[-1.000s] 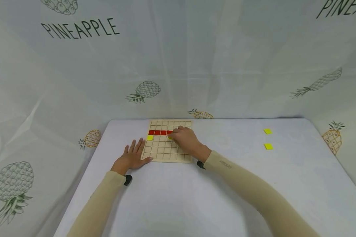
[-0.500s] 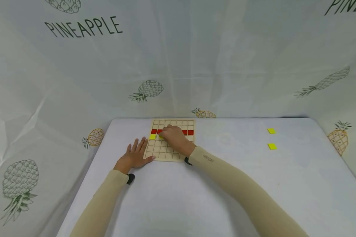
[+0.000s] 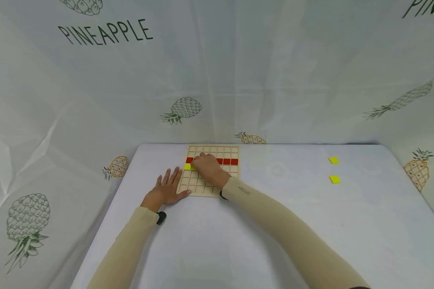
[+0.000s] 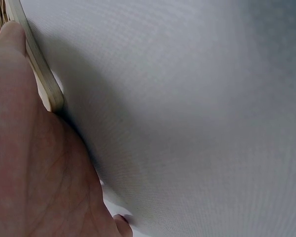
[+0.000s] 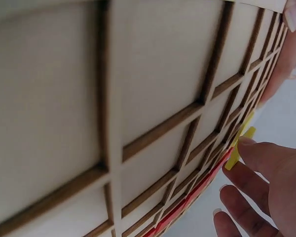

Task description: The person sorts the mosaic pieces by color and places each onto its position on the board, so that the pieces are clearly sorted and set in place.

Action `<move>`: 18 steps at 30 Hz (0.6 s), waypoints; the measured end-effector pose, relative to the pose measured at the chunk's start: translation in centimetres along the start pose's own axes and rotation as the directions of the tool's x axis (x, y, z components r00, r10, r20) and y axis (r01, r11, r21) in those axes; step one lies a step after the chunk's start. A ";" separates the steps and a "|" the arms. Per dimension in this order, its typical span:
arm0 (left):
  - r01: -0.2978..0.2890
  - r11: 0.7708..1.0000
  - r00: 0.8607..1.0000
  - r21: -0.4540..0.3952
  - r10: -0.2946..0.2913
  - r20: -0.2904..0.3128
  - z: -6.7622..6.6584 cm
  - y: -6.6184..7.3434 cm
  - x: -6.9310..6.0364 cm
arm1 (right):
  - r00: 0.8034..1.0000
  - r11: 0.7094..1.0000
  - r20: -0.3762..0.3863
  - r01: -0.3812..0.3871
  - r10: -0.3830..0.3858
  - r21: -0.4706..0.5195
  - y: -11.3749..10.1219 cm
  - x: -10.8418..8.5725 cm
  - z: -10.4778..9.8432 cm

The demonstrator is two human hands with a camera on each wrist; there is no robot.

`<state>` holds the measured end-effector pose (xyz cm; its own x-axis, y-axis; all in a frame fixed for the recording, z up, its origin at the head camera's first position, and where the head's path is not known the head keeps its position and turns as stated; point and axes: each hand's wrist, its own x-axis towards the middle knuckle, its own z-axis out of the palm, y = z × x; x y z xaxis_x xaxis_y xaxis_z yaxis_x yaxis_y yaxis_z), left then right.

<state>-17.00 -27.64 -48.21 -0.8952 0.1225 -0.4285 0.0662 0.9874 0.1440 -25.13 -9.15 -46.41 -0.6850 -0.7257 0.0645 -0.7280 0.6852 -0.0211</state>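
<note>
A wooden grid board [image 3: 207, 188] lies at the back of the table, with a row of red square tiles [image 3: 226, 161] across it. One yellow tile [image 3: 187, 166] sits in the left column just below the red row. My right hand [image 3: 209, 168] pinches another yellow tile [image 5: 240, 149] between thumb and forefinger, right beside the placed one and over the board. My left hand [image 3: 164, 192] lies flat with fingers spread at the board's left edge, its thumb [image 4: 12, 42] touching the near corner. The right hand covers part of the red row.
Two loose yellow tiles, one farther back [image 3: 334, 160] and one nearer [image 3: 334, 179], lie on the right side of the white table [image 3: 275, 224]. A pineapple-print cloth [image 3: 293, 80] hangs behind the table and along its sides.
My right hand has moved left along the board, carrying the yellow tile up to the placed one and uncovering red tiles on the right. The left hand stays at the board's edge.
</note>
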 end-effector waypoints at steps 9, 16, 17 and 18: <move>0.002 1.000 1.000 0.025 -0.003 0.012 0.6 -0.5 0.8 | 0.999 0.998 0.039 -0.016 0.018 -0.064 -0.1 0.5 0.2; -0.004 1.000 1.000 0.020 0.004 -0.002 0.7 -0.7 0.8 | 1.000 0.998 0.016 -0.021 0.022 -0.062 -0.2 0.5 0.1; -0.004 1.000 1.000 0.022 0.004 -0.002 0.8 -0.7 0.8 | 1.000 0.997 0.017 -0.018 0.020 -0.068 -0.2 0.5 0.1; -0.004 1.000 1.000 0.020 0.004 -0.003 0.8 -0.8 0.9 | 1.000 0.997 0.022 -0.017 0.019 -0.073 -0.3 0.5 0.1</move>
<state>-17.45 -28.20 -49.43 -0.8961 0.1259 -0.4257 0.0782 0.9887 0.1278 -25.30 -9.74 -46.48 -0.6991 -0.7138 0.0422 -0.7120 0.7003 0.0509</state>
